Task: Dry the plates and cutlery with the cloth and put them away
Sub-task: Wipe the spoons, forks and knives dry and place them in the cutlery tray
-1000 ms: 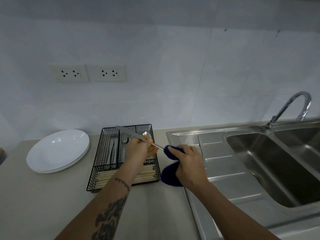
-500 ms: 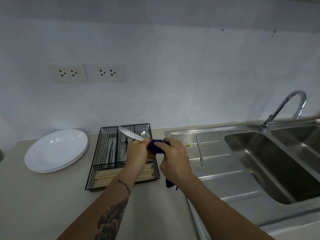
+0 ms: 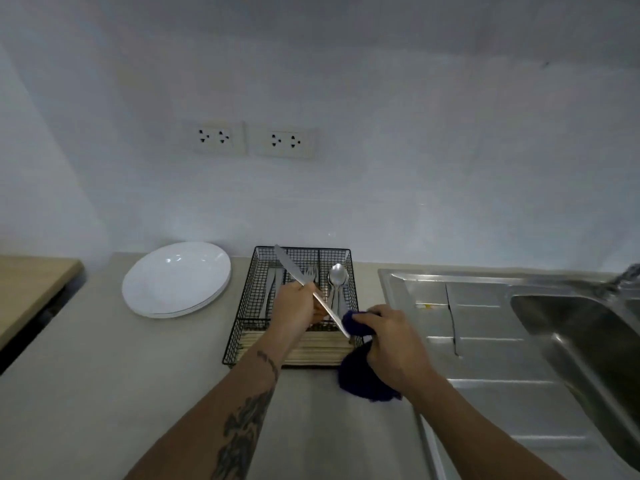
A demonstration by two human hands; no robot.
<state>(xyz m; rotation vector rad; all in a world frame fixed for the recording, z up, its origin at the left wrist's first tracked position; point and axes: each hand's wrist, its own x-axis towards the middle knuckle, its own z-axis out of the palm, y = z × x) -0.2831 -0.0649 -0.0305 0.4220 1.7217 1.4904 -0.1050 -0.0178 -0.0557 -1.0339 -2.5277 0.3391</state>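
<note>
My left hand (image 3: pixel 294 308) grips a table knife (image 3: pixel 290 268) at its middle, blade pointing up and left over the black wire cutlery basket (image 3: pixel 242 308). My right hand (image 3: pixel 391 341) holds a dark blue cloth (image 3: pixel 360 379) and pinches part of it round the knife's handle end. The rest of the cloth hangs below that hand. Forks and a spoon (image 3: pixel 338 274) lie in the basket's compartments. A stack of white plates (image 3: pixel 176 278) sits left of the basket. Another slim piece of cutlery (image 3: pixel 453 323) lies on the steel drainboard.
Wooden chopsticks (image 3: pixel 311 349) fill the basket's front compartment. The steel sink (image 3: pixel 571 327) and its tap base are at the right. A wooden surface (image 3: pixel 31 282) sits at the far left. Two wall sockets are above the counter.
My right hand has slid the cloth from beside my left hand out along the knife's handle to its end. The view has shifted left.
</note>
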